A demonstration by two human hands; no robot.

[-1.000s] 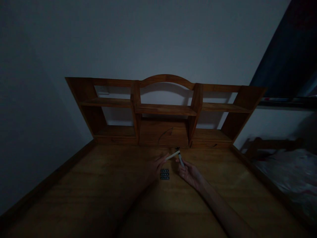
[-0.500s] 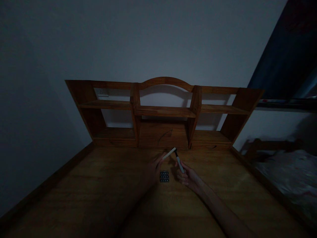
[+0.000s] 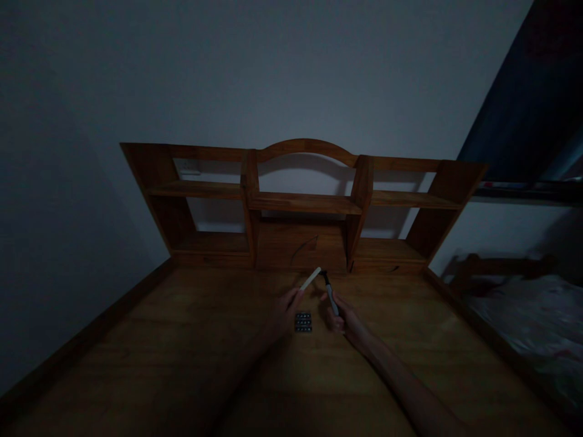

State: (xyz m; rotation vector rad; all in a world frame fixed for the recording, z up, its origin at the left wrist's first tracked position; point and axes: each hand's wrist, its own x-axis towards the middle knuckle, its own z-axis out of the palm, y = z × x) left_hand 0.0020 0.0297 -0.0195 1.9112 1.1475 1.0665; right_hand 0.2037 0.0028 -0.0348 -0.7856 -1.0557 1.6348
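A pale stick (image 3: pixel 310 278) sits above the desk (image 3: pixel 387 376), short of its back edge, slanting from the left hand (image 3: pixel 286 308) toward one o'clock. Just beside its far tip, at about three o'clock, is the dark head of a grey-handled tool (image 3: pixel 333 303); whether the two touch cannot be told. At six o'clock from the stick, between the hands and nearer the person, a small dark block (image 3: pixel 303 322) lies on the desk. The shelf unit (image 3: pixel 304 203) stands at twelve o'clock and closes off the far side. The left hand covers the stick's near end; the right hand (image 3: pixel 342 317) hides part of the tool's handle.

The left hand, at seven to eight o'clock, pinches the stick, its forearm running back toward seven in deep shadow. The right hand, at four to five, has its fingers curled round the handle, which leans toward eleven; that forearm comes in from five.

The stick is straight, slim and smooth-looking. The block bears three rows of small light marks. Desk and shelves are brown grained wood, the shelf top arched in the middle. A plain wall (image 3: pixel 291 73) rises behind; a dark blue curtain (image 3: pixel 514 103) hangs at two o'clock, and pale crumpled cloth (image 3: pixel 532 309) lies at three.
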